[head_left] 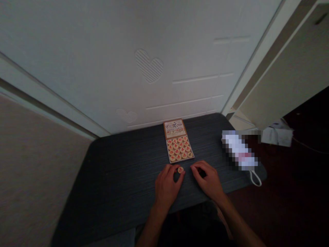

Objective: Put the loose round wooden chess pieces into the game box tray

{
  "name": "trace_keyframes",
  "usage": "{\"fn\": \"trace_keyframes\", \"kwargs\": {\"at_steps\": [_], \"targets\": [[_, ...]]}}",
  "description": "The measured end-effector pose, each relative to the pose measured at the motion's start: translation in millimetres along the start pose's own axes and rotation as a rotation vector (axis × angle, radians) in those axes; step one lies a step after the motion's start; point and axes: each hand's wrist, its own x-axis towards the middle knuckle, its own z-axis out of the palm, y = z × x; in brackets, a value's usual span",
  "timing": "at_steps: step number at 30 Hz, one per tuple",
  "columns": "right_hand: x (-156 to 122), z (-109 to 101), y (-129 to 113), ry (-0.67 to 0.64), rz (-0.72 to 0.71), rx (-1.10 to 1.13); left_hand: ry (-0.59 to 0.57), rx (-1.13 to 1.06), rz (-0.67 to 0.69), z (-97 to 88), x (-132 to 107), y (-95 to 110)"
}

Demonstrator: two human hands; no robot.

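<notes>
Between the thumb and forefinger of my left hand (166, 183) is a round wooden Chinese chess piece (180, 169) with a red character facing up. My right hand (207, 178) is closed in a pinch to the right of it, and what its fingertips hold, if anything, cannot be made out. Just beyond both hands lies a shallow box (193, 153) with rows of similar pieces. Most of these show red characters; the one at the near right corner (190, 155) looks dark. A printed lid or panel (174, 128) adjoins the far side of the box.
The dark wood-grain table (123, 171) has rounded corners and meets a pale panel (102, 68) with raised hearts. On the table's right side lies a blurred-out white item (239, 149) with a white loop strap (256, 178). White papers or a bag (277, 133) sit beyond the table's right edge.
</notes>
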Motion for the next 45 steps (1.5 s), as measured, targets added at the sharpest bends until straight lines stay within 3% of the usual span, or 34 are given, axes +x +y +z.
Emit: {"fn": "trace_keyframes", "kwargs": {"at_steps": [9, 17, 23, 29, 34, 45], "targets": [[0.0, 0.3, 1.9, 0.000, -0.026, -0.026, -0.050, -0.066, 0.067, -4.0, -4.2, -3.8], [-0.6, 1.7, 5.7, -0.008, -0.036, -0.065, -0.005, -0.278, -0.063, -2.9, -6.7, -7.8], [-1.9, 1.0, 5.3, -0.023, -0.052, -0.050, -0.014, -0.371, -0.064, -4.5, -7.0, -7.7], [-4.5, 1.5, 0.2, -0.043, -0.071, -0.018, -0.037, -0.379, -0.027, -9.6, -7.4, -4.5], [-5.7, 14.4, -6.9, -0.049, -0.087, 0.052, -0.083, -0.443, -0.032, -9.2, -7.8, -5.6], [-3.5, 21.8, -6.5, -0.069, -0.034, 0.073, -0.043, -0.429, -0.012, -5.6, -9.4, -8.3]]}}
